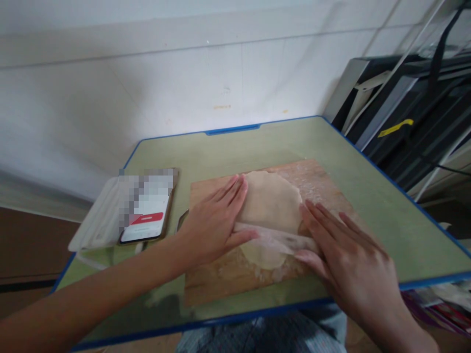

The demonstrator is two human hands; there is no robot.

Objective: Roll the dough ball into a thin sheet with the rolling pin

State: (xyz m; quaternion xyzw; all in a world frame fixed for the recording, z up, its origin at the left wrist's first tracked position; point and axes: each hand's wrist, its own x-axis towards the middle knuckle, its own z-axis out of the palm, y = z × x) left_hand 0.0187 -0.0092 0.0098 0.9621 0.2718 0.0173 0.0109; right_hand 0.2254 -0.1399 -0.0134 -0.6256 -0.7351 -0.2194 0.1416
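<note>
A wide, flattened sheet of pale dough (274, 201) lies on a floured wooden board (208, 282). Across its near part runs a slim, whitish rolling pin (281, 238), blurred, with a smaller lobe of dough showing on the near side. My left hand (221, 215) is over the pin's left end, fingers stretched forward along the dough's edge and thumb on the near side. Over the right end is my right hand (342, 250), its fingers extended past the pin and its thumb behind it. Both palms hide the pin's ends.
A phone (150, 206) with a lit, partly blurred screen rests against a white object (99, 215) on the left of the green, blue-edged table (368, 206). Behind stands a white wall (221, 73). Dark flat panels (412, 108) lean beyond the table's right edge.
</note>
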